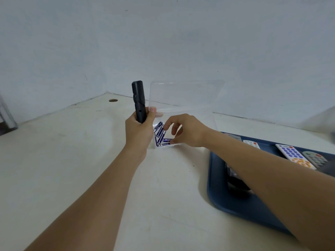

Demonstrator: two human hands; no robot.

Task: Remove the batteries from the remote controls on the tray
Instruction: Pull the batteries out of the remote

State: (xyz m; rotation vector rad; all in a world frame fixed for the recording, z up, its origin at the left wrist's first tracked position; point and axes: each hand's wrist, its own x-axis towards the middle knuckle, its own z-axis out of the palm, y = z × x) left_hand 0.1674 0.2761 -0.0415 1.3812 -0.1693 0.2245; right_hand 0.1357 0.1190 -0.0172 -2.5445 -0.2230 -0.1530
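On the pale cream counter (72,160) stands 1 clear plastic box (178,144) with its hinged transparent lid (186,95) raised upright behind it. In the box lie about 5 dark blue cylindrical batteries (160,132) with white lettering, bunched at its left end; the exact count is hard to fix, since they overlap and a hand covers part of the box.

To the right sits 1 dark blue plastic tray (215,182) with rounded corners. On it 5 remotes show: 1 white remote with blue and orange buttons (292,155), 1 grey remote with grey-green buttons (315,159) just beside it, 1 small white remote with red and green buttons (251,143) farther back, 1 pale grey remote (233,137) at the tray's far edge, and 1 black remote (237,185) mostly hidden under the right forearm.

The left hand (138,132) is clenched round the lower end of 1 slim black remote control (138,100), holding it upright above the counter, just left of the box, thumb tip against its right side.

The right hand (186,130) hangs over the open box with its fingers loosely curled and spread downward, grasping nothing visible; its thumb tip touches the box's near rim beside the batteries.
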